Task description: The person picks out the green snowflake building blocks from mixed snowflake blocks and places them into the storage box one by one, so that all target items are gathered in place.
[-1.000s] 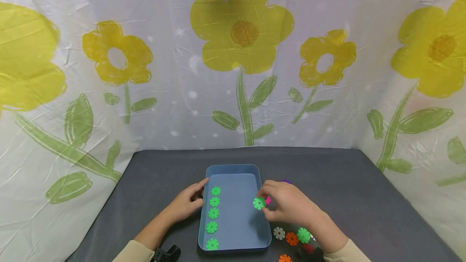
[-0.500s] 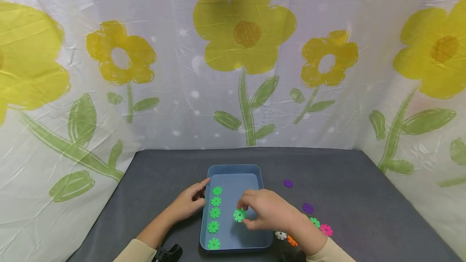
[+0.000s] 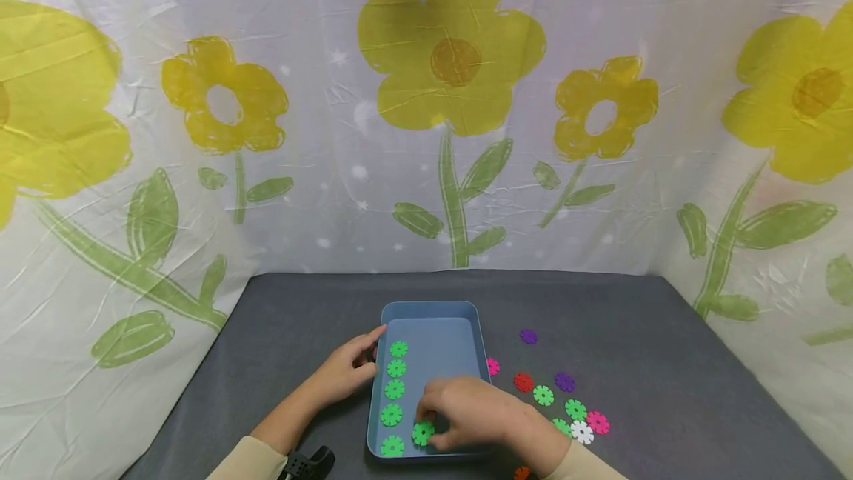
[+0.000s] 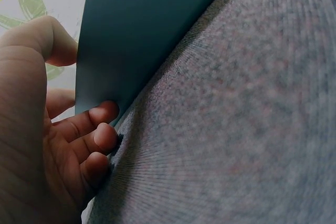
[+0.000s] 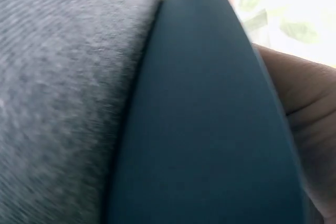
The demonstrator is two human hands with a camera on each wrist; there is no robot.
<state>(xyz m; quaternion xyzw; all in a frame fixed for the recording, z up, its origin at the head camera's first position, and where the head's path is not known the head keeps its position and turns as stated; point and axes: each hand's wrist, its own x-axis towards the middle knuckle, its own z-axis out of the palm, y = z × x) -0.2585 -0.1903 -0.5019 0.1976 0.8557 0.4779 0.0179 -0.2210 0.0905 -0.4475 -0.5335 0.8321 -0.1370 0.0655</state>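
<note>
Green notched disc (image 3: pixel 423 433): we're pinching its edge, right hand (image 3: pixel 466 412); left hand (image 3: pixel 343 373) resting against blue tray (image 3: pixel 436 343); judging it light, stiff.

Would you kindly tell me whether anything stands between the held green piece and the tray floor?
Nothing visible does: the right hand holds the green piece inside the tray, beside the green row, though the hand hides some floor.
</note>
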